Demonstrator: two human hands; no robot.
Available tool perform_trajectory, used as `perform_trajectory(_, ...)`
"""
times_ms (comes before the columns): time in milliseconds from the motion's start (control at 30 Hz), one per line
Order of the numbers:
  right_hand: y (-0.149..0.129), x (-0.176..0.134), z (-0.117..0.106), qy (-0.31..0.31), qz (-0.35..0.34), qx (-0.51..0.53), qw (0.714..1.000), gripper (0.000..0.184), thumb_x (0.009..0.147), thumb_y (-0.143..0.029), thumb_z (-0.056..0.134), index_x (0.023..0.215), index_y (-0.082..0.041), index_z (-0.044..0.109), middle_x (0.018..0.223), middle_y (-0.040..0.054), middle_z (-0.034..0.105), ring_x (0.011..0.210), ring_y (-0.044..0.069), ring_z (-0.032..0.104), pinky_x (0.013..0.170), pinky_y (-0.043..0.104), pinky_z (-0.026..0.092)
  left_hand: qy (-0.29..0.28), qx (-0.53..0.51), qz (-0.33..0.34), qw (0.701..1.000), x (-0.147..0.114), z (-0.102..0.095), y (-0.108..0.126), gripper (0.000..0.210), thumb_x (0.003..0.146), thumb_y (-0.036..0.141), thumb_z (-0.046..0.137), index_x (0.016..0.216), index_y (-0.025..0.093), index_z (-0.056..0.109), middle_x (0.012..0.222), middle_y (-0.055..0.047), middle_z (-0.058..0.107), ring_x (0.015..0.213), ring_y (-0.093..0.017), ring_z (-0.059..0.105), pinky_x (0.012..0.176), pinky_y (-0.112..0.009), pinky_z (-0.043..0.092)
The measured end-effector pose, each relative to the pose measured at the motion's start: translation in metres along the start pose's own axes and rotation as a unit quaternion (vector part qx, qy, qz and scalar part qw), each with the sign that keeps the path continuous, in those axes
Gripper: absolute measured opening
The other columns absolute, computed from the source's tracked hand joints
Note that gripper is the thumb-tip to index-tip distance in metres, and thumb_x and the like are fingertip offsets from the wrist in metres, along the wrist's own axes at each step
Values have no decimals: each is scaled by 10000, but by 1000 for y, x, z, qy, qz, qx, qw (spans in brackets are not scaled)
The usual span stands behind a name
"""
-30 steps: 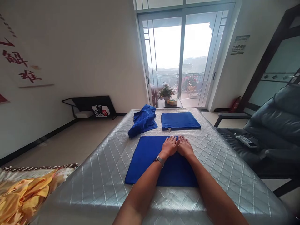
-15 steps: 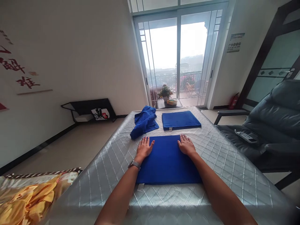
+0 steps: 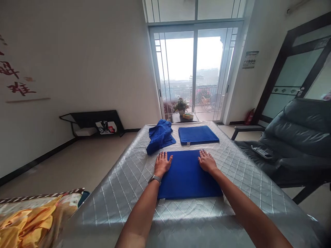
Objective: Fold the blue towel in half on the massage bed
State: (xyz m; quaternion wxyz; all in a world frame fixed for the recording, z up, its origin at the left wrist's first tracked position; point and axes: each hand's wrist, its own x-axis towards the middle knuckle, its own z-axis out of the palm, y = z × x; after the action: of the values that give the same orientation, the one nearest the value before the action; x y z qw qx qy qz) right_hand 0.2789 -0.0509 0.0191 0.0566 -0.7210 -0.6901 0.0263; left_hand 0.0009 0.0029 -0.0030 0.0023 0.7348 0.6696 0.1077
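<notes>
**Hands now parted across the blue cloth**

Leftmost, a crumpled royal-blue cloth lies on the silver quilted cover. Nearer, the left hand, beside its partner a second ago, now spreads flat over the left edge of a smooth, rectangular blue cloth: apparently both sides are being evened. Beyond sits a neatly folded blue cloth. The right hand, fingers extended, grips nothing.
</notes>
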Motion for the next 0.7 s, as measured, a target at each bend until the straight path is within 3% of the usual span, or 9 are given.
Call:
perform_trajectory(267, 1, -31, 8, -24, 7, 39, 999, 667, 1036, -415, 185, 1604, -67, 218, 1681, 84, 170, 1554, 186, 109, 1251, 374, 86, 1, 19, 3, 1000, 3, -2, -4, 769, 1008, 607, 147, 1557, 108, 350, 1622, -183, 322, 1513, -292, 278, 1220, -491, 229)
perform_trajectory(367, 0, -31, 9, -18, 7, 40, 999, 661, 1034, -405, 197, 1604, -71, 225, 1679, 87, 183, 1553, 185, 116, 1250, 369, 81, 19, 45, -1, 999, 4, -8, 6, 765, 1014, 591, 168, 1549, 77, 358, 1612, -211, 327, 1513, -325, 268, 1221, -517, 210)
perform_trajectory(467, -1, -31, 9, -9, 6, 45, 999, 661, 1032, -405, 203, 1601, -71, 236, 1674, 94, 201, 1550, 192, 138, 1251, 374, 87, 10, 31, 51, 998, -3, -9, 47, 769, 1026, 571, 144, 1536, 43, 372, 1622, -212, 306, 1518, -311, 260, 1234, -465, 208)
perform_trajectory(633, 3, -34, 9, -13, -13, 33, 999, 637, 1017, -330, 247, 1603, -82, 239, 1680, 96, 168, 1551, 197, 132, 1248, 378, 113, -46, -55, 228, 971, -32, 10, 148, 743, 1036, 536, 55, 1558, 97, 350, 1625, -155, 326, 1521, -246, 262, 1238, -420, 236)
perform_trajectory(700, 5, -35, 9, -15, -28, 25, 999, 636, 1009, -301, 260, 1607, -88, 228, 1685, 90, 141, 1553, 191, 116, 1245, 365, 116, -42, -69, 244, 966, -43, 16, 168, 753, 1030, 542, 34, 1567, 111, 339, 1618, -146, 347, 1518, -247, 269, 1243, -430, 231)
